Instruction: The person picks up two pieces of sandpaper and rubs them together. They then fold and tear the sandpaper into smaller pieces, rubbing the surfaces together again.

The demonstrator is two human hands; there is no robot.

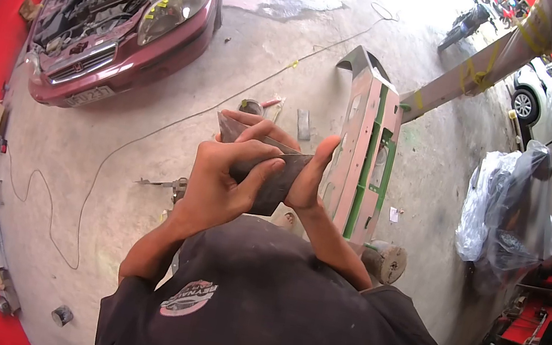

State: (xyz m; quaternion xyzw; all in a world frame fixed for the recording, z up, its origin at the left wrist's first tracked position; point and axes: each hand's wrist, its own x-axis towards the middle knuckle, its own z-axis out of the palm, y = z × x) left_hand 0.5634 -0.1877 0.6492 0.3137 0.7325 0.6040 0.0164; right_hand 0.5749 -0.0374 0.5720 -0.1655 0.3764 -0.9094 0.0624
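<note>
In front of my chest, a dark grey sheet of sandpaper (275, 186) is held folded, with its edges at an angle to each other. My left hand (225, 175) pinches it on the left, thumb bent across the near face. On the other side my right hand (304, 186) grips it, thumb sticking up and its fingers partly hidden behind the sheet. Just beyond the hands, a small round container (252, 107) and a flat grey rectangular piece (304, 124) lie on the floor.
A bumper (360, 158) with pink-beige and green surfaces stands close on my right, near a round stub (385, 263). A maroon car (123, 35) with its engine exposed is at the upper left. A thin cable (231, 91) crosses the concrete floor. Plastic sheeting (506, 206) hangs at right.
</note>
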